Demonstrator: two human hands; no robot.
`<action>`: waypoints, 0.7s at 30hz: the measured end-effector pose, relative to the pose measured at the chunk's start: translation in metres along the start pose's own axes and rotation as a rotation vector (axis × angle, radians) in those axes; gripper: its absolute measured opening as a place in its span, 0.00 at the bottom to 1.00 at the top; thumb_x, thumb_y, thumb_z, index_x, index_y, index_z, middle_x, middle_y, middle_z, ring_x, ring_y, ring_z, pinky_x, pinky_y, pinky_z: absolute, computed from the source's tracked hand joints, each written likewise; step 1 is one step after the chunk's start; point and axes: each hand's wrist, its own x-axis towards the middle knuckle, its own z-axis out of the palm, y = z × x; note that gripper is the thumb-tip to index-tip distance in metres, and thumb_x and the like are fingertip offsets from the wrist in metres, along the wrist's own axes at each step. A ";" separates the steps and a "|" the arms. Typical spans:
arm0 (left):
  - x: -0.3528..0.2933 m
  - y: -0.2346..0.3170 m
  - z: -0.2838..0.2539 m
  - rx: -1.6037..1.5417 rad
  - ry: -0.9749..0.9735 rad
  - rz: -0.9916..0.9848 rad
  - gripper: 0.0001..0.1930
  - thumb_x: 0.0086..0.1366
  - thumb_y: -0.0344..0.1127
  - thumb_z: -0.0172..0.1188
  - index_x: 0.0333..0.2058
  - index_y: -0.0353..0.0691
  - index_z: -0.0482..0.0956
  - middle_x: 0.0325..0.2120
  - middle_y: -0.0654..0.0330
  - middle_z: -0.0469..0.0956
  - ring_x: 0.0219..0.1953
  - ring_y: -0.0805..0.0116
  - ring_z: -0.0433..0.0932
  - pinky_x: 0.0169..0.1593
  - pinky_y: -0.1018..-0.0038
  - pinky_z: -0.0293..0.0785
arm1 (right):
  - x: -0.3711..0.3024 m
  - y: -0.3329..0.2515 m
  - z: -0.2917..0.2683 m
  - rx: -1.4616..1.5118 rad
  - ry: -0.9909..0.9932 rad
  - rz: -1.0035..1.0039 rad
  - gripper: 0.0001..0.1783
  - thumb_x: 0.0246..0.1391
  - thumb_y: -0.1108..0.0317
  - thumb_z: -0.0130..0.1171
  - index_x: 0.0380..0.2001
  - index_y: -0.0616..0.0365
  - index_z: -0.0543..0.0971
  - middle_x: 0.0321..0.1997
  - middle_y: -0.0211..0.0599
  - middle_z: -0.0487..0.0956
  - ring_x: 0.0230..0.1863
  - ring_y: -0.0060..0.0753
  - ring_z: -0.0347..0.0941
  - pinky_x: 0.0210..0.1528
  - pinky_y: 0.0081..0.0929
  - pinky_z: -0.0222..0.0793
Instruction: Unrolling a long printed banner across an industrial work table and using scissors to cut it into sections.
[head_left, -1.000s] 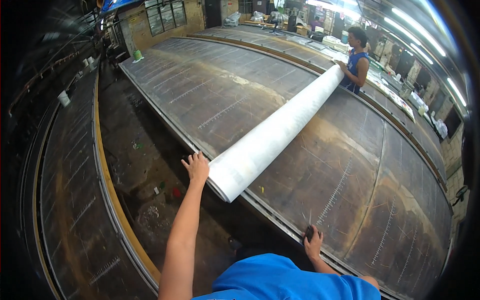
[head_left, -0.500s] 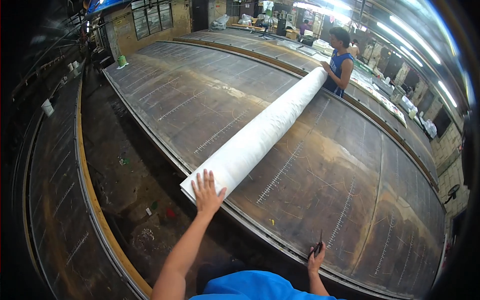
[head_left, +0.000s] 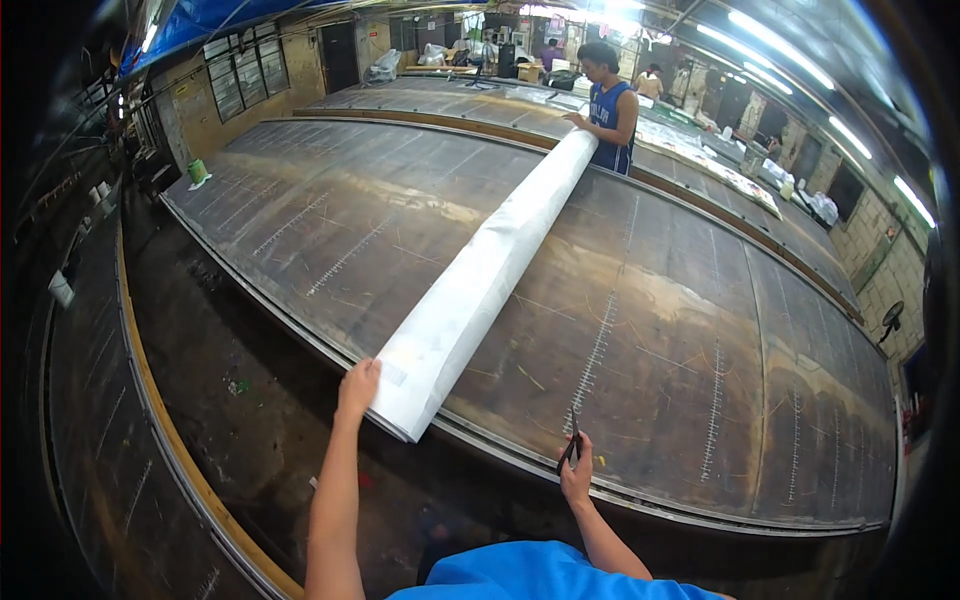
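A long white roll of sheet material (head_left: 470, 290) lies across the broad dark table (head_left: 660, 370), its near end jutting a little past the front edge. It looks flattened and creased, with a faint grey patch near its end. My left hand (head_left: 360, 388) is closed on the left side of that near end, its fingers partly hidden. In my right hand (head_left: 575, 480), over the table's front edge, is a pair of scissors (head_left: 571, 452) with black handles, blades pointing away from me. At the far end a co-worker in a blue sleeveless shirt (head_left: 612, 115) has hands on the roll.
White tick-marked lines and scuffs cover the tabletop. To my left, beyond a dark gap of floor, runs another table with a yellowish edge (head_left: 150, 400). A green container (head_left: 197, 172) stands at the far left corner. More long tables (head_left: 440, 97) lie behind the co-worker.
My left hand went from lying flat on the roll to holding its left edge. The roll's near end has flattened and shifted. My right hand with the scissors moved left in view.
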 end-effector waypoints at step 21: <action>0.187 -0.070 -0.058 -0.128 -0.480 -0.043 0.45 0.66 0.69 0.48 0.63 0.29 0.65 0.56 0.42 0.74 0.59 0.53 0.73 0.62 0.66 0.67 | 0.001 -0.020 0.089 -0.682 -0.017 0.014 0.36 0.47 0.65 0.62 0.61 0.56 0.66 0.52 0.46 0.76 0.56 0.49 0.71 0.67 0.51 0.54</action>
